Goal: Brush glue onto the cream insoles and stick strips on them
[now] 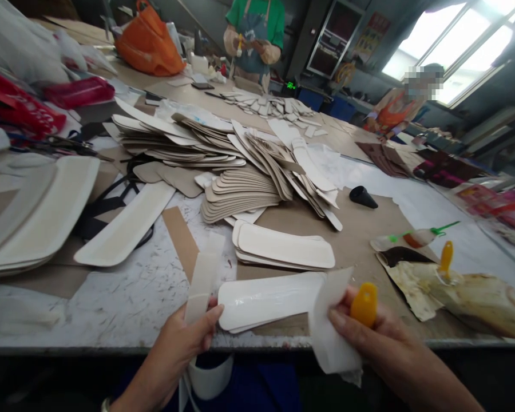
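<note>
My left hand (189,335) is closed, with a translucent white strip (203,272) pinched in it. The strip rises above the thumb, and a white band (210,377) curls below the table edge. Thumb and fingers of my right hand (369,326) pinch a thin, curled white sheet (328,329). A yellow handle (364,304) sticks up from the same hand; its working end is hidden. Between the hands lies a long white rounded panel (270,297), shiny on top, at the table's front edge. My left fingertips are at its left end, and the sheet covers its right end.
Behind it are a short stack of white panels (287,246) and a large fanned pile of panels (240,191). More panels (38,212) lie left. A glue-stained wrapping (476,294) with a yellow-handled tool (446,260) is right. Two people (255,34) work across the table.
</note>
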{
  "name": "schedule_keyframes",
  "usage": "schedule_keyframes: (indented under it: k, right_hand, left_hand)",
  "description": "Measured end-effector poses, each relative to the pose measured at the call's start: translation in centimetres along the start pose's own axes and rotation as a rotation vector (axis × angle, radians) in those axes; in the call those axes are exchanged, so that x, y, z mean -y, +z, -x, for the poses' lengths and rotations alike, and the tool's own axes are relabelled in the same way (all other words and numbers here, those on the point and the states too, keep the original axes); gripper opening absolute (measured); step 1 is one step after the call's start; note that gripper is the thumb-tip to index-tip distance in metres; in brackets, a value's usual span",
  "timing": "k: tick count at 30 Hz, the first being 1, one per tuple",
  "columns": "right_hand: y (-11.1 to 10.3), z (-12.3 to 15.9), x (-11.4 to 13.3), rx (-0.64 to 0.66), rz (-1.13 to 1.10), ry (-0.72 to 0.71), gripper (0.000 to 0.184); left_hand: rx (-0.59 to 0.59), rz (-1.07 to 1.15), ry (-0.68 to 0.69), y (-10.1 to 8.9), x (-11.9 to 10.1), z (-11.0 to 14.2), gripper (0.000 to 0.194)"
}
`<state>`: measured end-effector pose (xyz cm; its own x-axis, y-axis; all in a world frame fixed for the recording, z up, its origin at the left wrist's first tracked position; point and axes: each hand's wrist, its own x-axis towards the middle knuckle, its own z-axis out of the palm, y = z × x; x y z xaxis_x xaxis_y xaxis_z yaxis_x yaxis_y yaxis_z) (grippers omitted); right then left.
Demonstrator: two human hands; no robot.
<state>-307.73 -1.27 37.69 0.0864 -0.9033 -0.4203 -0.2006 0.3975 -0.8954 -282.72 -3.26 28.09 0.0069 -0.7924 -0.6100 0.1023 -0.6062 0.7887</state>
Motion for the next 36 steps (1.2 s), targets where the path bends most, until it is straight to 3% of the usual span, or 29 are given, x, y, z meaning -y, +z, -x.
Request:
schedule_keyframes:
  k: [4, 11, 16, 27, 36]
  right_hand:
    - [3.1, -2.9, 0.5, 0.261, 0.386, -0.087, 0.028]
    - [5.9, -8.3, 0.9, 0.371, 0.991, -0.093, 0.023]
    - [6.2, -10.2, 1.1, 0.375, 1.11, -0.111, 0.026]
    - [6.7, -10.9, 0.8, 0.328, 1.3, -0.127, 0.028]
    - [7.1, -11.0, 0.0, 0.312, 1.323, -0.226, 0.029]
  left_hand:
    - [0.004, -0.043, -0.005, 0.5, -0.9, -0.2, 0.052]
    - [0.013, -0.122, -0.014, 0.2, -1.3, -0.9, 0.042]
    - [0.049, -0.175, -0.021, -0.2, -1.7, -1.0, 0.041]
    - [0.077, -0.255, -0.02, -0.5, -1.7, -1.3, 0.043]
    - [-0.018, -0.338, 0.02, -0.2, -0.8, -2.5, 0.044]
